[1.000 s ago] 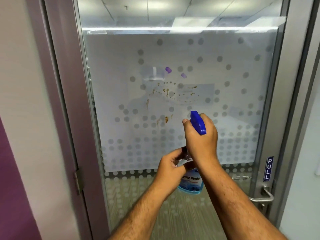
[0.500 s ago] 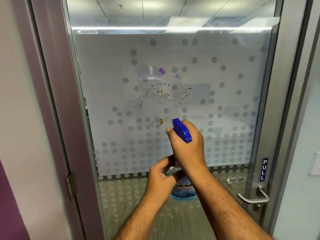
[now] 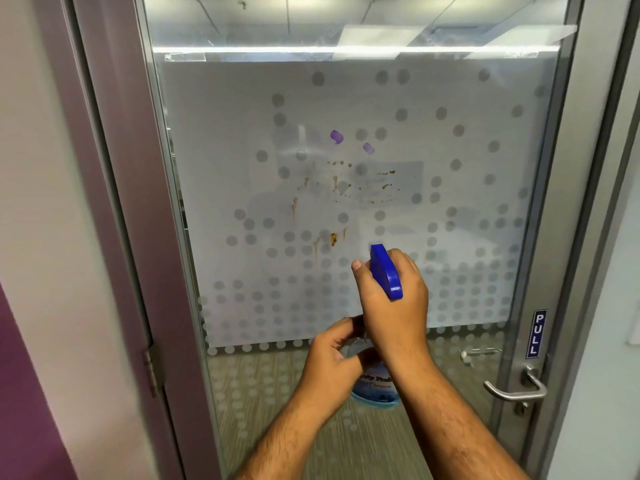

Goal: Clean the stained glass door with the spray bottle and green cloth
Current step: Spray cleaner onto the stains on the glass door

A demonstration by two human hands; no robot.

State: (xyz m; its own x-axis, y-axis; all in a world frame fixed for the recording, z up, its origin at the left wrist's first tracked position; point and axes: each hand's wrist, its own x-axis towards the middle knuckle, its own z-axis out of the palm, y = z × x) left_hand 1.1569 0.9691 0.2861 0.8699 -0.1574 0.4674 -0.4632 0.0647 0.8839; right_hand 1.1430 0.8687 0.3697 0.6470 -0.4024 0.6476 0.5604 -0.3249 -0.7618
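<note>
Frosted, dotted glass door point(image 3: 450, 168) fills view. Brown drip stains point(image 3: 332, 239) and two purple marks point(image 3: 336, 136) at mid-pane. Spray bottle point(image 3: 375, 382) held upright before lower pane, below stains. Right hand point(image 3: 393, 303) curled tight around blue trigger head point(image 3: 385, 271). Left hand point(image 3: 332, 365) fingers wrapped around bottle body. Metal lever handle point(image 3: 516, 391) lower right, under PULL label point(image 3: 535, 334). Green cloth not visible.

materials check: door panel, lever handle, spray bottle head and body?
Door panel: glass with matte frosted film in a dot pattern; clear strips above and below show the room through it. Lever handle: likely brushed steel, satin grey with a soft sheen. Spray bottle: translucent plastic body, bluish with a printed label; its head is opaque glossy blue plastic, moulded by the look of it.
</note>
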